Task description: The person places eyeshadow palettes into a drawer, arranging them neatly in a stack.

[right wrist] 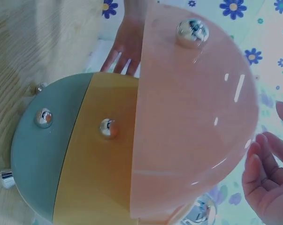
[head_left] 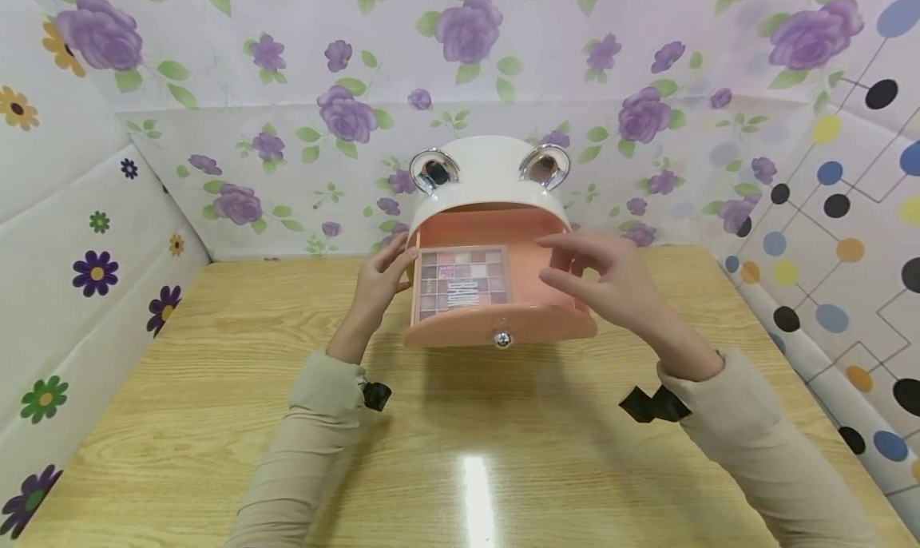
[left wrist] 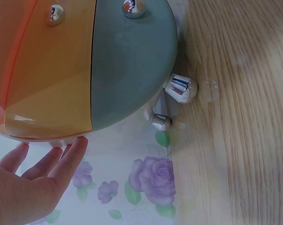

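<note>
A rounded white mini drawer cabinet (head_left: 489,172) with two chrome-ringed eyes stands on the table. Its top pink drawer (head_left: 549,324) is pulled out. Inside, on the left, lies an eyeshadow palette (head_left: 463,280) with a clear lid over many pans. My left hand (head_left: 375,286) rests its fingers on the cabinet's left side; in the left wrist view these fingers (left wrist: 68,161) are nearly straight. Over the drawer's right side hovers my right hand (head_left: 611,280), thumb and fingers apart with nothing between them. Below are a yellow drawer (right wrist: 96,164) and a grey-green drawer (right wrist: 47,150), both closed.
The wood-grain table (head_left: 237,356) reflects a bright light near its front. Silver feet (left wrist: 181,89) hold the cabinet up. A flowered cloth (head_left: 287,77) hangs behind, and patterned sheets flank both sides. A round silver knob (head_left: 503,339) sticks out from the pink drawer.
</note>
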Motion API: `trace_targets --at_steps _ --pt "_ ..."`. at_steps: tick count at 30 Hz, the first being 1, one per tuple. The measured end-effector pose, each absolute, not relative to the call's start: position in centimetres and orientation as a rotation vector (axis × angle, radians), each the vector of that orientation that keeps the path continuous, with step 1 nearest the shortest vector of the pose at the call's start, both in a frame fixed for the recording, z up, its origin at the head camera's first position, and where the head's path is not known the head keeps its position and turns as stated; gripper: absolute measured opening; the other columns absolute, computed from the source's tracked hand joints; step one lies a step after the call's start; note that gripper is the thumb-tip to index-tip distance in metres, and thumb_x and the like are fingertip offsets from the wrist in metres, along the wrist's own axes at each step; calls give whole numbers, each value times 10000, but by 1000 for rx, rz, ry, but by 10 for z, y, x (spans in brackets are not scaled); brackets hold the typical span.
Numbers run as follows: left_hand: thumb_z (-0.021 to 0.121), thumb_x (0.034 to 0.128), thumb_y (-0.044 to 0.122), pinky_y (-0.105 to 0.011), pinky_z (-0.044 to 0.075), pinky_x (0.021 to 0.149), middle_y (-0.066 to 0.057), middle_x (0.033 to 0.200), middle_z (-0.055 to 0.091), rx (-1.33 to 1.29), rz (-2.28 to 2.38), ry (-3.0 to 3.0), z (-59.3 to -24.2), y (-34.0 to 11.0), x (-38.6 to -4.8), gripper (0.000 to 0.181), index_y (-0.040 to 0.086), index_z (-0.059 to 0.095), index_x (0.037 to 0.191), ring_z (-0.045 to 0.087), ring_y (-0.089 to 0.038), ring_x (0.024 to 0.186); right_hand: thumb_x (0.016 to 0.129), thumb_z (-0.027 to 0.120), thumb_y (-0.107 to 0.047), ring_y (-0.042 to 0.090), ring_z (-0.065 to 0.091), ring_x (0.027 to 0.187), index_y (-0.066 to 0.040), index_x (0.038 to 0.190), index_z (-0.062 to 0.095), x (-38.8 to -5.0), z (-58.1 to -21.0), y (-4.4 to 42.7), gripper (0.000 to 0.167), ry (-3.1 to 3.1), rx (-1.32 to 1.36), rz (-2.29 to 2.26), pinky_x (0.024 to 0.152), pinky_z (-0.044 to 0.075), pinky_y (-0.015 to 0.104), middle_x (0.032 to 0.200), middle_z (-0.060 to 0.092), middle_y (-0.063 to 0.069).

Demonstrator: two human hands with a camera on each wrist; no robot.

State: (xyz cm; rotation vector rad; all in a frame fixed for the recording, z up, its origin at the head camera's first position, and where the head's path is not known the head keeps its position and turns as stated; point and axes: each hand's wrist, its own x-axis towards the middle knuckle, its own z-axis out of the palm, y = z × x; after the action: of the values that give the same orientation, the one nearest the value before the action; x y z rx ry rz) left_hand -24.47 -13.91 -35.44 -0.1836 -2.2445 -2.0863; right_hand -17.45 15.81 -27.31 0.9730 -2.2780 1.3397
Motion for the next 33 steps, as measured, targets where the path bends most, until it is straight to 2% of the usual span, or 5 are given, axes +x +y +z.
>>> trace_targets --at_steps 7,11,17,21,33 --pt "552 888 315 -366 495 828 -108 1361 431 -172 -2060 -2255 -355 -139 -245 539 151 413 1382 459 -206 1172 685 702 105 81 478 563 7 1028 665 -157 -283 158 359 -2056 1011 1309 504 387 188 650 590 -7" --pt "550 888 314 -412 478 855 -117 1370 419 -183 -2066 -2251 -356 -139 -246 543 147 408 1384 450 -219 1185 654 704 133 58 497 579 14 1021 666 -151 -291 158 388 -1986 1027 1291 506 393 192 660 614 0" --pt "554 884 302 -493 430 898 -138 1379 399 -192 -2096 -2226 -357 -139 -247 552 130 402 1386 431 -243 1203 778 718 -102 47 490 559 7 989 674 -146 -301 156 242 -1895 1021 1234 506 398 180 660 625 5" --pt "557 881 297 -520 411 907 -142 1378 399 -186 -2104 -2215 -357 -139 -246 553 123 407 1383 436 -244 1196 838 656 -277 51 486 522 27 911 686 -145 -311 150 314 -1800 1008 1126 483 390 178 646 639 29" --pt "549 885 294 -526 407 907 -140 1380 398 -188 -2091 -2221 -357 -139 -246 545 125 407 1383 436 -238 1196 832 660 -185 96 543 486 43 778 687 -141 -340 133 236 -1617 1082 960 442 400 153 625 645 55"
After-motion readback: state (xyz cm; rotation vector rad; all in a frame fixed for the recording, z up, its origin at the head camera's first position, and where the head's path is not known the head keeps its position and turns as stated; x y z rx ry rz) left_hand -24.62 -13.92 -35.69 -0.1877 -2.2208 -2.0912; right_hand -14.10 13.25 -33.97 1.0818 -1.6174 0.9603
